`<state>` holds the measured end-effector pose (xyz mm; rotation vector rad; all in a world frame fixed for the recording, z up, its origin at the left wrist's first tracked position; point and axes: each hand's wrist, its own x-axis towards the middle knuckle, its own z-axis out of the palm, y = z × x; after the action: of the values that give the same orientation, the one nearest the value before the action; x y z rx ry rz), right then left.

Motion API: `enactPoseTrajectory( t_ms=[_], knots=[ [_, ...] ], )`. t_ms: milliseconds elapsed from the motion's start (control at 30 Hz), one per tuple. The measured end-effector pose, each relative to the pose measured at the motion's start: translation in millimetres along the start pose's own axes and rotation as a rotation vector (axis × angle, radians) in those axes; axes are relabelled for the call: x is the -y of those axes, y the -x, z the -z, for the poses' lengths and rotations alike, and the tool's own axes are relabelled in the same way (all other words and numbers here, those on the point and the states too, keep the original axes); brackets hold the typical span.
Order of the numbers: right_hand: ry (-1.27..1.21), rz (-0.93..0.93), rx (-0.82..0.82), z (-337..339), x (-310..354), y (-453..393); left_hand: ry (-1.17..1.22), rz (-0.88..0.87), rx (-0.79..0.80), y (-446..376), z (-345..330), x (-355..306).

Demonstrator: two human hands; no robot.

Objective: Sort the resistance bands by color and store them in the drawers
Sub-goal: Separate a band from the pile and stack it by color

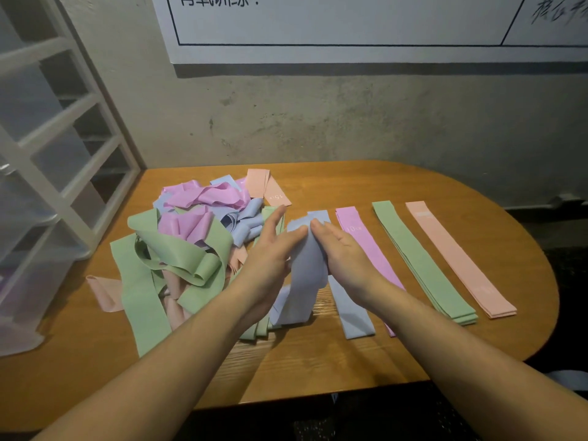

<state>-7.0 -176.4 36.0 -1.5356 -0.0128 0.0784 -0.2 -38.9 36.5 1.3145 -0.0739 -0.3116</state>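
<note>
Blue band (307,268) pinched between left hand (270,253) and right hand (342,253), fingers nearly straight, above wooden table (397,186).

Desk (397,186): warm orange-brown wood w/ visible grain. Tangled pile (191,249) on it mixes four pastels: mint green, lilac pink, pale blue, peach. Peach band (269,186) at pile's far edge has white "15" print. Sorted strips, each one colour: blue strip (353,316), pale periwinkle; pink strip (366,246), lilac w/ white "10" print; green stack (420,259), plain mint; peach stack (458,259), salmon w/ faint white marks near both ends. Blue band (307,275) between the hands: same pale periwinkle, no print seen. Drawer unit (63,148): white frame, clear frosted drawers. Wall (318,122): mottled grey-green. Poster (350,27): white, black lines & characters.
</note>
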Motion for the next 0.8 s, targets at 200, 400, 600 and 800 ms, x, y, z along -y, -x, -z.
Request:
enactPoseTrajectory(
  t_ms=[200, 400, 600, 800],
  knots=[
    [-0.054, -0.028, 0.029, 3.0, -4.7, -0.2, 0.046, -0.042, 0.007, -9.2, -3.3, -3.3],
    [0.15, -0.126, 0.123, 8.9, -12.6, 1.5, 0.19, -0.051, -0.057, -20.5, -8.5, -16.9],
    [0.166, -0.151, 0.138, 15.5, -17.9, 1.7, 0.451, -0.017, -0.101, -42.9, -4.3, -30.5],
    [0.18, -0.155, 0.143, 20.3, -28.5, 2.1, 0.419, 0.055, -0.208, -71.0, 14.2, -30.4]
  ],
)
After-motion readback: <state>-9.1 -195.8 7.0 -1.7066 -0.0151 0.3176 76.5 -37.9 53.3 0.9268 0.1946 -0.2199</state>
